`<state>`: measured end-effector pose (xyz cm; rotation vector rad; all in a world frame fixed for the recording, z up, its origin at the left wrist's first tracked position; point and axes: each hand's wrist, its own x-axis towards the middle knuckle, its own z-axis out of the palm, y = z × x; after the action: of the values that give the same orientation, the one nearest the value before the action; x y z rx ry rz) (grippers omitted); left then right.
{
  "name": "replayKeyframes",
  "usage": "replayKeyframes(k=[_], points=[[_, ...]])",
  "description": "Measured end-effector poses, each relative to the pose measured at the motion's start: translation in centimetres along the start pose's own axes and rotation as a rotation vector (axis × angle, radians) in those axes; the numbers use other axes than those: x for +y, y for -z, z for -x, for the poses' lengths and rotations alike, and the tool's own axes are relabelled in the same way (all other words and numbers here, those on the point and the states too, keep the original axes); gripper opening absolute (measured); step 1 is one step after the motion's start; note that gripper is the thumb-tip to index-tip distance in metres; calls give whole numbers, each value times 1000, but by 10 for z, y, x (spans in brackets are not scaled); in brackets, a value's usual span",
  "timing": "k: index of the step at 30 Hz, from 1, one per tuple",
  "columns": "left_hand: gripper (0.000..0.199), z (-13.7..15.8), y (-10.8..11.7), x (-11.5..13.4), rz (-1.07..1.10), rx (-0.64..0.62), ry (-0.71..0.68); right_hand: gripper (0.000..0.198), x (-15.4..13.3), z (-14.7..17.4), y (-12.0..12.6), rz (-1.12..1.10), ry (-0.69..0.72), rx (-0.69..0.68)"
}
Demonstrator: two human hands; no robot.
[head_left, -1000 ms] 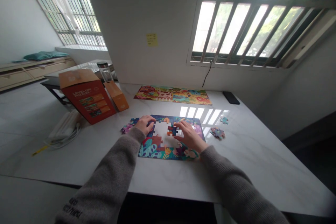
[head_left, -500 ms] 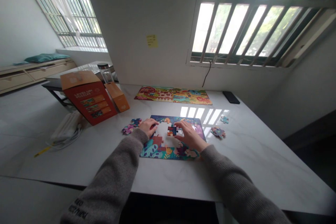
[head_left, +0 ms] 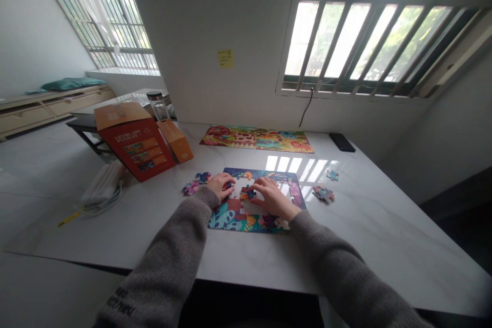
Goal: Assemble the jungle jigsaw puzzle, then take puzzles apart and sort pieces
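- Head view, leftmost: a red box (head_left: 142, 151) stands toward the table's (head_left: 365, 236) left edge, and 1 cluster of loose pieces (head_left: 190, 188) lies just off the left edge of the puzzle (head_left: 226, 218).
- Next I see the left hand (head_left: 221, 185) resting on the puzzle's left edge, fingers curled; I can't tell whether it grips a piece or only presses.
- The held piece (head_left: 248, 193) is over the puzzle's open middle, left of the right hand's fingertips, too small to show a long axis. The right hand (head_left: 271, 197) is nearer, pinching its right side. Against 0.5 s ago, the piece has shifted left, narrowing the gap to the left hand.
- Farther right, 1 more cluster (head_left: 325, 193) lies between the puzzle and the table's right edge; 1 phone (head_left: 342, 142) lies by the far right corner.
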<state>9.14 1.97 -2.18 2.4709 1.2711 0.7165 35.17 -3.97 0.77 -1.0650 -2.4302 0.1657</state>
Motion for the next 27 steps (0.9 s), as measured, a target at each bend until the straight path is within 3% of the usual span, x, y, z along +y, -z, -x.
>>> replayKeyframes(k=[9, 17, 27], points=[[21, 0, 0, 0, -12, -7, 8, 29, 9, 2, -9, 30, -7, -5], [25, -1, -2, -5, 84, 15, 19, 31, -2, -11, -7, 7, 1, 31], [10, 2, 10, 8, 106, -6, 90, 30, -13, -30, -25, 40, -11, -45]])
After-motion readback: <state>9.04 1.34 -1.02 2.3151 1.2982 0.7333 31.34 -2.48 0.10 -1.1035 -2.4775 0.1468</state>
